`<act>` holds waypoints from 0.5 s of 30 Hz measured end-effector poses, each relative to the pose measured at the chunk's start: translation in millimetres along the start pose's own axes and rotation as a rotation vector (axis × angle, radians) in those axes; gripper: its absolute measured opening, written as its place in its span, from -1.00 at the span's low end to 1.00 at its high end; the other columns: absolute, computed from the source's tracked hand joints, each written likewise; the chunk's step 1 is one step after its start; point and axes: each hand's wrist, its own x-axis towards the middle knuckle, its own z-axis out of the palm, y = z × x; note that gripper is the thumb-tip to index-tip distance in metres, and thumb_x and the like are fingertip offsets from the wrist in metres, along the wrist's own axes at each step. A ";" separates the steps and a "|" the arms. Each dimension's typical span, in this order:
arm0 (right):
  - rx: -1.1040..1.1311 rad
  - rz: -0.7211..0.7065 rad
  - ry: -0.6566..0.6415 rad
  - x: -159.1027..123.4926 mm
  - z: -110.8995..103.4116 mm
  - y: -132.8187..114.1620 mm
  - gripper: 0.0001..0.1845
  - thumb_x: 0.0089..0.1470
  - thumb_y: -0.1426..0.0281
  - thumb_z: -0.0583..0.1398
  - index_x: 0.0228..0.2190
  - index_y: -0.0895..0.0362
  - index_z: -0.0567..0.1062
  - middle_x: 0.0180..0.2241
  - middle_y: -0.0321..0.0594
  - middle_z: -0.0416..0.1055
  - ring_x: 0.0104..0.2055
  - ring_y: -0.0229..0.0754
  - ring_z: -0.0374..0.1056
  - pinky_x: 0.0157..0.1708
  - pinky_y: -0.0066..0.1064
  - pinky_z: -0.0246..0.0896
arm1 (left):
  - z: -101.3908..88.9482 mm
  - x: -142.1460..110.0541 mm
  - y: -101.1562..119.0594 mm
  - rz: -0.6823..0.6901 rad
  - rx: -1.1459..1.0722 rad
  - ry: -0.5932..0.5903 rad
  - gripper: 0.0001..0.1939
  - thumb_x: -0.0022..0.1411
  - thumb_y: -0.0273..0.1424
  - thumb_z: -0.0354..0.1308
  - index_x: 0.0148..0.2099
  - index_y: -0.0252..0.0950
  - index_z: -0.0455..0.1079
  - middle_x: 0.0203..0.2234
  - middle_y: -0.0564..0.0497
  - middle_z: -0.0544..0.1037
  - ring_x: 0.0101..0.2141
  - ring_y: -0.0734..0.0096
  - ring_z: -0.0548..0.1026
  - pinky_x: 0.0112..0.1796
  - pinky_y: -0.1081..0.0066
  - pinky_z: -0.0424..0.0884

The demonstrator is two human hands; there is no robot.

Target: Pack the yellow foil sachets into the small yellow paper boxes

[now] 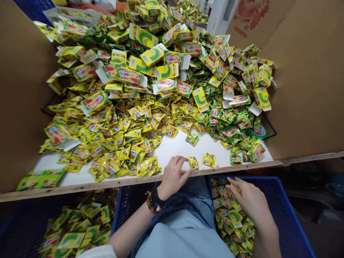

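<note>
My left hand [174,176], with dark and beaded bracelets at the wrist, rests over the front edge of the white tabletop [172,147]. Its thumb and fingers are apart with nothing between them. Just beyond its fingertips lies a small yellow candy packet [193,163], and a second yellow packet [209,159] is to the right of that. A green packet [191,138] sits a little farther back. My right hand [248,197] hovers above the right blue crate [288,215], fingers stretched out and holding nothing visible. Filled small boxes [233,218] lie in that crate.
Yellow packets [113,157] heap up on the left, green packets [233,122] on the right. Small open cartons [131,75] are piled behind. Cardboard walls [309,82] flank the table. Another crate of boxes [71,240] stands below left. A roll of green tape [262,132] lies at right.
</note>
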 end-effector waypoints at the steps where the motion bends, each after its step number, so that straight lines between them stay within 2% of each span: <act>1: -0.026 0.006 -0.008 7.8 3.8 6.4 -0.78 0.05 0.27 0.26 -0.25 0.02 0.65 -0.22 -0.05 0.62 -0.26 0.11 0.57 -0.29 -0.11 0.50 | -4.8 8.2 -4.9 -0.069 0.091 -0.008 -0.74 0.33 -0.22 0.03 -0.04 -0.25 0.35 -0.16 -0.14 0.47 -0.12 0.11 0.42 -0.13 0.14 0.45; 3: 0.091 -0.056 -0.055 37.5 24.1 3.2 -0.74 0.10 0.31 0.22 -0.18 0.06 0.62 -0.15 -0.06 0.60 -0.11 0.09 0.53 -0.11 -0.07 0.45 | -13.1 31.8 -18.1 -0.176 0.281 -0.014 -0.78 0.34 -0.30 0.00 -0.10 -0.29 0.37 -0.18 -0.19 0.46 -0.12 0.03 0.40 -0.23 0.15 0.45; 5: 0.274 -0.093 -0.049 79.9 54.1 -16.7 -0.68 0.15 0.40 0.14 -0.08 0.11 0.57 -0.04 -0.07 0.55 0.03 0.01 0.46 0.08 -0.08 0.33 | -20.5 62.3 -33.8 -0.250 0.424 0.024 -0.76 0.30 -0.35 0.03 -0.05 -0.37 0.35 -0.13 -0.30 0.43 -0.08 -0.07 0.37 -0.27 0.16 0.44; 8: 0.387 -0.003 -0.001 141.5 93.6 -53.4 -0.59 0.09 0.53 0.14 -0.01 0.19 0.50 0.06 0.02 0.46 0.19 0.00 0.29 0.21 -0.08 0.13 | -30.7 106.1 -55.8 -0.374 0.466 0.081 -0.68 0.24 -0.37 0.12 -0.01 -0.45 0.31 -0.08 -0.40 0.39 -0.04 -0.13 0.34 -0.24 0.14 0.43; 11: 0.429 0.052 0.021 173.9 110.5 -70.7 -0.60 0.01 0.55 0.21 -0.06 0.24 0.51 -0.06 0.11 0.50 0.12 0.07 0.33 0.13 -0.05 0.17 | -38.0 128.1 -68.8 -0.395 0.356 0.073 -0.67 0.13 -0.44 0.21 -0.06 -0.49 0.34 -0.06 -0.42 0.38 -0.01 -0.15 0.32 -0.17 0.10 0.41; 13: 0.485 0.064 0.008 177.9 110.5 -69.5 -0.74 -0.04 0.49 0.27 -0.22 0.20 0.55 -0.20 0.04 0.52 0.00 0.04 0.38 0.02 -0.13 0.25 | -40.1 129.4 -72.0 -0.360 0.292 0.075 -0.72 0.13 -0.47 0.19 -0.08 -0.45 0.36 -0.08 -0.37 0.43 -0.02 -0.09 0.35 -0.14 0.11 0.39; 15: 0.572 0.055 -0.034 173.4 105.2 -65.1 -0.87 -0.05 0.36 0.30 -0.41 0.16 0.55 -0.33 -0.10 0.51 -0.13 -0.03 0.41 -0.09 -0.23 0.30 | -40.1 124.4 -72.3 -0.324 0.202 0.067 -0.79 0.17 -0.47 0.15 -0.11 -0.37 0.39 -0.18 -0.23 0.50 -0.10 0.05 0.42 -0.14 0.17 0.39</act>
